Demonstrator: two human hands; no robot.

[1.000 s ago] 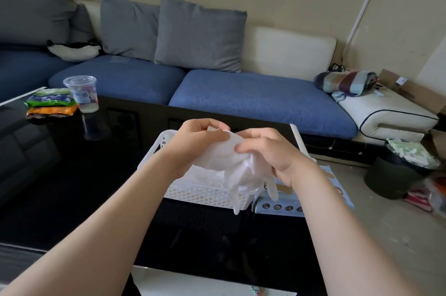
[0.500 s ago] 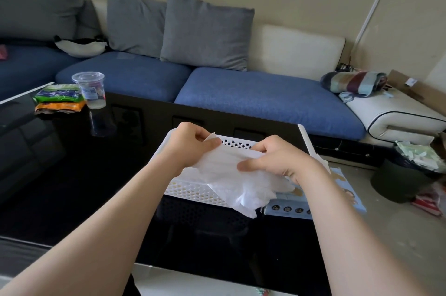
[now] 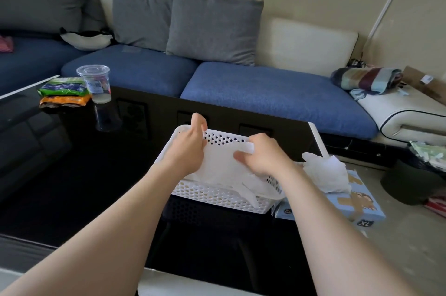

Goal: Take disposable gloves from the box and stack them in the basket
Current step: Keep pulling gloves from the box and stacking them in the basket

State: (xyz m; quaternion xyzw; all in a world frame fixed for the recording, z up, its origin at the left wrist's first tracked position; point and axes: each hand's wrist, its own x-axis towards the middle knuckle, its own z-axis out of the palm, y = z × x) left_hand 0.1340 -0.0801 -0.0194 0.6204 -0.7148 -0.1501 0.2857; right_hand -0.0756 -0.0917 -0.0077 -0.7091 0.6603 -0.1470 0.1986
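Hands: the left hand (image 3: 187, 148) and right hand (image 3: 261, 157) each pinch 1 white glove (image 3: 219, 163) over the basket (image 3: 217, 196).

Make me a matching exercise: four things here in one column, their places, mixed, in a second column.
1 white perforated plastic basket
2 light blue cardboard glove box
3 clear plastic cup
4 thin white disposable glove

A beside the snack packets
B gripped by left hand and right hand
C right of the basket
D under the held glove

Pairs: 1-D, 2-C, 3-A, 4-B
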